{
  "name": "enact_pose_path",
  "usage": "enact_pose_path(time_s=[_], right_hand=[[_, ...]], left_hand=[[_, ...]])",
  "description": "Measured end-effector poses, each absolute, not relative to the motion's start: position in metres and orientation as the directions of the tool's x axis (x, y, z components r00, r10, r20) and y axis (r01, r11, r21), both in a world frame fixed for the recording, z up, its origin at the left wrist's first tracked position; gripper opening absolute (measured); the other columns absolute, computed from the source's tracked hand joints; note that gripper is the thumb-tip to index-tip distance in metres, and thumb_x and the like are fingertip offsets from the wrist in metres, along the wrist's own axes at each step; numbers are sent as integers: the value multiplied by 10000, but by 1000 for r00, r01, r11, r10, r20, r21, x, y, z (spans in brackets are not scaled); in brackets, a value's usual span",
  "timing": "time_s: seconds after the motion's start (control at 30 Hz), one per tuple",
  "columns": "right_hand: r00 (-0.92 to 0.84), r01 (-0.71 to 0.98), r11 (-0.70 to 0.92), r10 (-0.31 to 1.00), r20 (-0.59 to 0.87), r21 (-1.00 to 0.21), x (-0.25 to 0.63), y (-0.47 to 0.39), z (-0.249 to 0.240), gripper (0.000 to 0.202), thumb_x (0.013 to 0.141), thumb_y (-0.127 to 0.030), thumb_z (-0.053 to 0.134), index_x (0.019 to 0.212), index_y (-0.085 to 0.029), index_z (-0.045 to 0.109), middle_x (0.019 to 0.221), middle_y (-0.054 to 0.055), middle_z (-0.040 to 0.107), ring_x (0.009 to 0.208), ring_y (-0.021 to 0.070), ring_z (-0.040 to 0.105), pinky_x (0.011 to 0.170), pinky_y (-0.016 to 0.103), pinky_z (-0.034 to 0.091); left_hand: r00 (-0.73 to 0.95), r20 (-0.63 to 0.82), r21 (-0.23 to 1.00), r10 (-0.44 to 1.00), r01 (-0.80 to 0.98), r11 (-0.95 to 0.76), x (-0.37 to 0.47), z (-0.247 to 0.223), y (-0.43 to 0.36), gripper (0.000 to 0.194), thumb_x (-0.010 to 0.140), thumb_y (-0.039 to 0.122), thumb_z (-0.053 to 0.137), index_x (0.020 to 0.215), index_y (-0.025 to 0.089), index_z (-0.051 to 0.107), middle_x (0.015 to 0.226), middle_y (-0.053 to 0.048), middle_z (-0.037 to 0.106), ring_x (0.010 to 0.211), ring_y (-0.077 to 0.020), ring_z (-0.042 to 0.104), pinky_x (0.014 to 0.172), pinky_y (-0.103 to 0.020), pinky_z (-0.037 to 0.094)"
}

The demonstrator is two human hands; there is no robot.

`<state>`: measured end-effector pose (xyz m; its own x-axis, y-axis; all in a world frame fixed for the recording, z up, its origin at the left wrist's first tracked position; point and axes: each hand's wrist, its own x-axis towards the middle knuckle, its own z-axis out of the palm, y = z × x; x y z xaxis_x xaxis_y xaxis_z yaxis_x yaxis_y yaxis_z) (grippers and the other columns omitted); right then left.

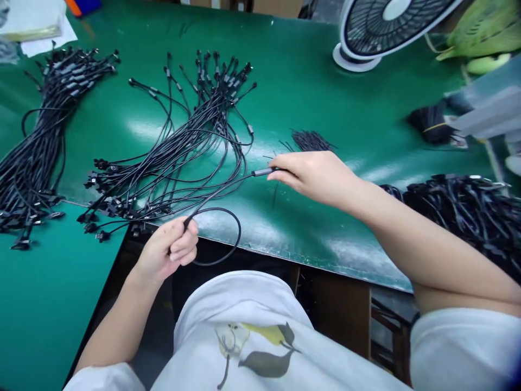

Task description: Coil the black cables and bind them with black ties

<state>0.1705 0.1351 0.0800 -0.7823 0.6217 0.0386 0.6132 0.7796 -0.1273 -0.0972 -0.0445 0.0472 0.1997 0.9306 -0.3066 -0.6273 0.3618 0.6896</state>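
Cable-handling step, by the look of it: you have one black cable (240,228) stretched between both hands, above the worktop (293,92) and its front edge. Your left grip (169,250) is closed round the doubled lower part, a loose loop hanging beside it; your right grip (311,172) is narrow, pinching the end by the grey sleeve (262,172). Loose cable pile (183,136) lies just beyond, thin black strips (310,141) behind your right fingers. Next move likely calls for a steady pinch and the loop clear of the pile.
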Motion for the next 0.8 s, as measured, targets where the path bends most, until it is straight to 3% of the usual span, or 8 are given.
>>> enact_pose_path(time_s=[0.2, 0.3, 0.37, 0.5, 0.57, 0.63, 0.73, 0.8], right_hand=[[-676, 709, 678, 732, 89, -195, 201, 154, 35, 388, 1003, -437, 407, 1049, -187, 700, 891, 106, 733, 758, 198, 632, 610, 308, 353], [-728, 626, 734, 671, 141, -265, 207, 146, 30, 387, 1003, -394, 422, 1236, -167, 631, 1140, 133, 707, 936, 212, 663, 700, 308, 428], [-757, 581, 780, 623, 198, -233, 207, 129, 33, 377, 1005, -359, 412, 1266, -168, 605, 1108, 113, 715, 895, 198, 671, 672, 294, 432], [-906, 370, 910, 398, 144, -188, 190, 79, 50, 279, 995, -282, 422, 1056, -190, 679, 747, 26, 692, 641, 135, 605, 561, 273, 334], [-978, 185, 929, 205, 28, -321, 172, 59, 61, 249, 984, -263, 445, 949, -180, 677, 706, 12, 667, 597, 114, 567, 544, 273, 307], [-993, 113, 885, 120, -15, -452, 152, 50, 68, 234, 977, -261, 466, 880, -170, 658, 738, 13, 671, 599, 106, 551, 529, 272, 282], [-950, 209, 788, 304, 71, -579, 131, 63, 70, 198, 965, -244, 489, 871, -175, 649, 809, 14, 685, 685, 107, 579, 571, 249, 302], [-869, 251, 674, 473, 145, -694, 126, 77, 65, 161, 952, -259, 520, 883, -181, 643, 797, 2, 668, 722, 107, 583, 626, 233, 343]], left_hand=[[59, -361, 631, 931, -719, 291, -121, 49, -52, 165, 833, 248, 703, 869, 87, 710, 486, 117, 181, 375, -23, 136, 369, -101, 366], [-32, -364, 664, 931, -709, 235, -127, 50, -51, 174, 848, 236, 681, 927, 85, 714, 481, 115, 224, 358, -16, 174, 379, -96, 369], [-134, -357, 720, 925, -670, 181, -126, 48, -45, 173, 892, 223, 616, 969, 102, 714, 462, 114, 262, 336, -14, 189, 396, -101, 385], [-309, -251, 885, 917, -457, 88, -105, 34, -26, 256, 935, 326, 575, 1059, 141, 701, 443, 95, 419, 353, -36, 353, 528, -167, 501], [-314, -173, 941, 934, -332, 62, -86, 26, -20, 317, 923, 415, 588, 1087, 163, 688, 593, 28, 611, 524, -81, 570, 670, -226, 547], [-203, -136, 976, 970, -196, 96, -68, 21, -19, 342, 907, 459, 598, 1067, 172, 688, 798, -36, 704, 743, -137, 663, 776, -269, 539], [6, -145, 989, 989, -6, 145, -56, 21, -24, 300, 912, 442, 595, 999, 170, 689, 764, -29, 674, 704, -137, 613, 730, -269, 494], [65, -150, 987, 987, -39, 153, -56, 23, -27, 265, 917, 420, 596, 981, 174, 671, 647, 7, 597, 595, -115, 531, 648, -258, 454]])
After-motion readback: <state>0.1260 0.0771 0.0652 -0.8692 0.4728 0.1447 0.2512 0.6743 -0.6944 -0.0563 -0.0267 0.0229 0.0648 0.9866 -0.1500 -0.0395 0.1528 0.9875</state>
